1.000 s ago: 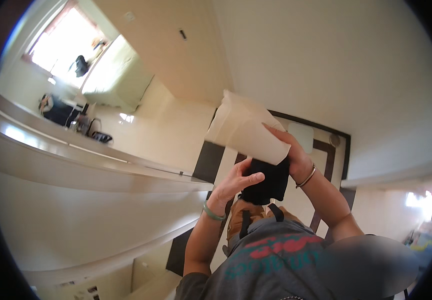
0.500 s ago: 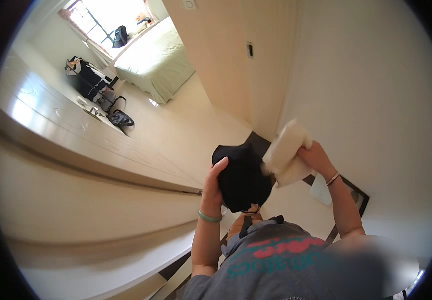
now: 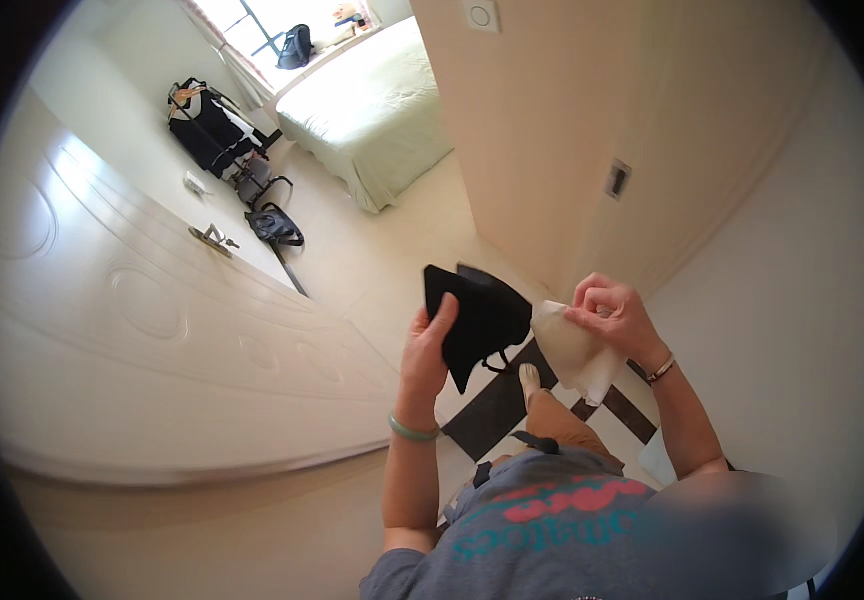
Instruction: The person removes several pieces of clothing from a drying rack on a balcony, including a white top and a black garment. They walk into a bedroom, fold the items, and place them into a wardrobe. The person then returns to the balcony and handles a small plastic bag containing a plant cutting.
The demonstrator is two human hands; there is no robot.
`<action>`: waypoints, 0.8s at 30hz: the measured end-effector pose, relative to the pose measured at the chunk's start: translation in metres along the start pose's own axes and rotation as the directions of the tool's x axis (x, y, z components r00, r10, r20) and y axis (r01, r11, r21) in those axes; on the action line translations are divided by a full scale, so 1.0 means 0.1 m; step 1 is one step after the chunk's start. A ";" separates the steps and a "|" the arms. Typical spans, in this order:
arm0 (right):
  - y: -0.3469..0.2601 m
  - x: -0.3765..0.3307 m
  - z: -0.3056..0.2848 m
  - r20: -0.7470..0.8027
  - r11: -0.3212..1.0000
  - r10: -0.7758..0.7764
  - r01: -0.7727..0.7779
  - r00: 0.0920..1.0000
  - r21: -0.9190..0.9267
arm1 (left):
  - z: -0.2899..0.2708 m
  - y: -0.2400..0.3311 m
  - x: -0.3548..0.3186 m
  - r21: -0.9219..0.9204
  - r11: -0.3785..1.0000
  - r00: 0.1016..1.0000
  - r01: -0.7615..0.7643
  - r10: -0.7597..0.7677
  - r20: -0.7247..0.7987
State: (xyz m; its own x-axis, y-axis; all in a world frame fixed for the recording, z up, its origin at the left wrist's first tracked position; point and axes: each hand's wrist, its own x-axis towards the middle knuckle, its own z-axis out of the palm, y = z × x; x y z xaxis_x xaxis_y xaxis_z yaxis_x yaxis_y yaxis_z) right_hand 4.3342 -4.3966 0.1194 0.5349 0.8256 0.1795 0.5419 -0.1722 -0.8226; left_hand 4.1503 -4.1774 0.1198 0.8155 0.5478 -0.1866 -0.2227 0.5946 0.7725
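My left hand (image 3: pixel 430 355) grips a black, folded, soft-looking item (image 3: pixel 477 318) by its left side, thumb lying across the front. A thin black cord loop hangs at its lower edge; whether it is a hat or a pouch I cannot tell. Just to the right, my right hand (image 3: pixel 614 318) pinches the top edge of a cream-white cloth (image 3: pixel 577 350), which droops below my fingers close beside the black item. A green bangle circles my left wrist and a thin bracelet my right.
An open white door (image 3: pixel 202 330) with a lever handle (image 3: pixel 214 238) stands at the left. Beyond the doorway are a bed (image 3: pixel 382 130), a clothes rack (image 3: pixel 207 130) and a black bag (image 3: pixel 274 226) on the floor. A wall with a switch (image 3: pixel 482 15) rises at the right.
The view has shifted, showing more of the door and doorway. The black item has tilted and folded narrower in my left hand. The cream-white cloth has dropped lower and hangs from my right fingers.
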 end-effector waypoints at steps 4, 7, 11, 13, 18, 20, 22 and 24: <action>0.21 0.75 0.23 -0.070 0.987 -0.150 0.145 0.986 -0.075 | -0.15 0.25 0.58 -0.228 0.964 0.990 0.139 -0.132 0.045; -0.01 1.35 0.28 0.168 0.956 0.081 -0.124 0.982 0.264 | -0.19 0.43 1.00 -0.313 0.920 0.969 0.235 -0.194 0.155; 0.12 2.21 0.36 0.257 0.921 -0.037 -0.067 0.966 0.384 | -0.11 0.75 1.55 -0.262 0.949 0.975 0.172 -0.127 0.181; 0.14 2.58 0.44 0.393 0.898 -0.069 -0.115 0.917 0.425 | -0.15 0.92 1.82 -0.232 0.964 0.984 0.126 -0.092 0.153; 0.57 3.39 1.05 0.277 0.957 -0.183 0.106 0.943 0.270 | -0.39 1.27 2.55 -0.229 0.967 0.986 0.112 -0.080 0.144; 0.39 3.74 1.17 0.242 0.987 -0.090 0.055 0.966 0.148 | -0.50 1.35 2.83 -0.193 0.980 0.997 0.045 -0.034 0.064; 0.46 4.17 1.39 0.186 0.945 -0.147 0.082 0.972 0.318 | -0.67 1.51 3.13 -0.187 0.982 1.000 0.012 -0.007 0.027; 0.46 4.54 1.44 0.163 0.953 -0.186 0.137 0.969 0.270 | -0.88 1.71 3.45 -0.216 0.976 1.000 0.009 -0.002 0.030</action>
State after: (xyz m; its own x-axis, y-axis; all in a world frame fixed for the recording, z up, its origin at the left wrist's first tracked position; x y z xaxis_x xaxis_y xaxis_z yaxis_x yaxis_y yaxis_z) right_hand 4.5087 -3.9521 0.0855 0.3120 0.9195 0.2391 0.4147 0.0946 -0.9050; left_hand 4.3468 -3.8351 0.1344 0.8317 0.5285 -0.1702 -0.3257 0.7127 0.6213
